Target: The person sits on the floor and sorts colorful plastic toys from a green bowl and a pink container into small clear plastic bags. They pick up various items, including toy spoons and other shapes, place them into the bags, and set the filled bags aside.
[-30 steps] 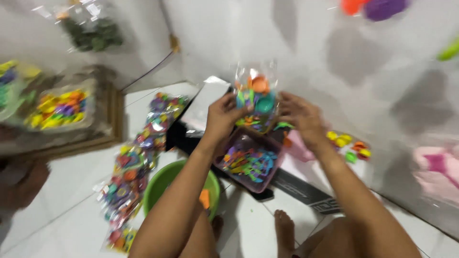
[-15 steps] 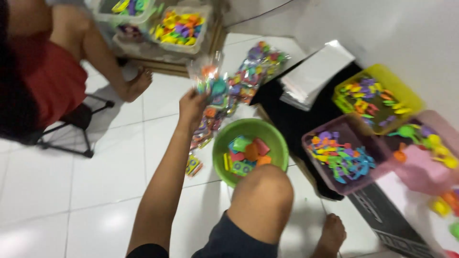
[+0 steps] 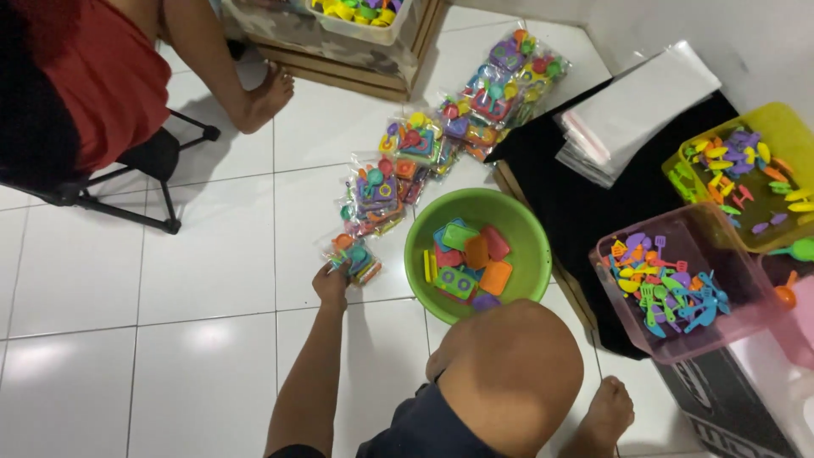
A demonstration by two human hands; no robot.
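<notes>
Left hand: my left hand [image 3: 329, 284] is grasping a clear toy packet [image 3: 356, 259] on the floor tile, at the near end of the row of packets [image 3: 441, 127].
Right hand: out of view, can't tell.
Packet direction: just ahead-right of my fingers, beside the green bowl [image 3: 526, 246].
Long axis: diagonal, along the row, away to the upper right.

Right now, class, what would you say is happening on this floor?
A person seated on the white tiled floor has the left hand on a small clear packet of colourful plastic toy pieces, at the near end of a row of filled packets. Beside it stands a green bowl of flat coloured pieces. A pink tub and a yellow tub hold toy utensils. The right hand is out of view. Another person sits nearby.
</notes>
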